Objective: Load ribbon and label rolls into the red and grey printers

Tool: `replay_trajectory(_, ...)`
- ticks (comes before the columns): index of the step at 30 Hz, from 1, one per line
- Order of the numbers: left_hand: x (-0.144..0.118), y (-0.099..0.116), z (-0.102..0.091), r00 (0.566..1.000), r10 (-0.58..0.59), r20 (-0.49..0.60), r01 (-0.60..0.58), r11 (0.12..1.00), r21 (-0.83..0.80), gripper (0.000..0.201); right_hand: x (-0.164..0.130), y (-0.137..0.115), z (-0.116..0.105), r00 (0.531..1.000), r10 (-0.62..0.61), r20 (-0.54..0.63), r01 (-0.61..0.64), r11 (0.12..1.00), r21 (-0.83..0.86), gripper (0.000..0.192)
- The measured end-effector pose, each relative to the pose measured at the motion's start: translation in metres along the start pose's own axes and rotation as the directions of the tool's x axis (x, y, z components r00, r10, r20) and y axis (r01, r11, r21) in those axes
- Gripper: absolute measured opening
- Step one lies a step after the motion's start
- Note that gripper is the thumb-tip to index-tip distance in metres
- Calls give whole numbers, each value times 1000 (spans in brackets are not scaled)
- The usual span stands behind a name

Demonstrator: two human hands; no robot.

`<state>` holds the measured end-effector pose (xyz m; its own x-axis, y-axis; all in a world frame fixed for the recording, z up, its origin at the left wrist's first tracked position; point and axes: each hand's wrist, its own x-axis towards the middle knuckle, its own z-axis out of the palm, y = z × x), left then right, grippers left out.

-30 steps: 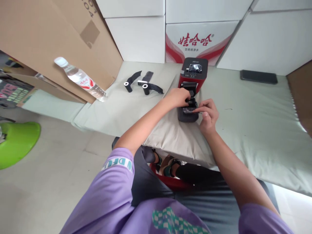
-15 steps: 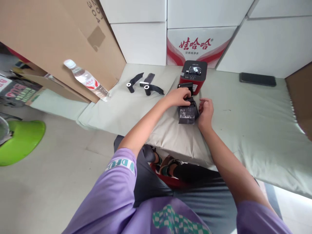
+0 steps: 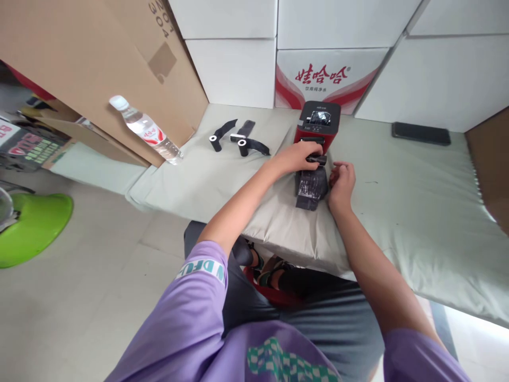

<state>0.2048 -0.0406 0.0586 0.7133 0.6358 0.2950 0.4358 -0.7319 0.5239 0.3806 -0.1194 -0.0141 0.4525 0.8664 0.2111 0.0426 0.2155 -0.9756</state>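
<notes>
far left, a glossy lime-green plastic dish (image 3: 34,225) on the pale tiled floor, curved rim up; beside it a big flat slab of brown corrugated cardboard (image 3: 99,63), leaning, with a clear ribbed plastic water bottle (image 3: 145,129) propped slantwise against it, white cap uppermost

further right, on the soft, wrinkled grey-green padded mat (image 3: 417,212), three black ribbon rolls (image 3: 238,142) on small white cores, loose tails trailing flat

centre, left hand (image 3: 296,156) curled over a small black bar at the front of the red-and-black boxy label printer (image 3: 318,124), fingers bent close and pinching that bar; printer standing upright on the mat, near the white cartons (image 3: 330,74), one printed in red

just below the printer, a shiny crinkled black film sheet (image 3: 310,187) lying on the mat between both hands

right hand (image 3: 341,183) loosely curled, fingertips at the right edge of the film sheet, touching it; whether gripping or only resting, cannot tell

far right, a flat black slab-shaped phone (image 3: 421,133) well apart, lying on the mat
</notes>
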Motion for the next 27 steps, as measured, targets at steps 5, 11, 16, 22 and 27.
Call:
replay_trajectory(5,-32,-4,-55,974,-62,-218,49,997,-63,30,2,-2,0,999,27,-35,-26,999,31,37)
replay_trajectory(11,-127,-49,-148,748,-491,-447,475,866,-156,28,7,2,3,999,17,-50,-16,1000,21,35)
replay_trajectory(16,-166,-77,-172,634,-668,-390,714,699,-37,36,9,5,4,999,1,-47,-1,1000,-4,29)
replay_trajectory(22,-158,-100,-148,616,-708,-347,765,642,48,43,9,3,4,998,30,-53,-30,1000,-2,24)
replay_trajectory(27,-154,-112,-138,681,-677,-280,729,661,176,48,8,1,4,999,33,-33,-34,999,-9,20)
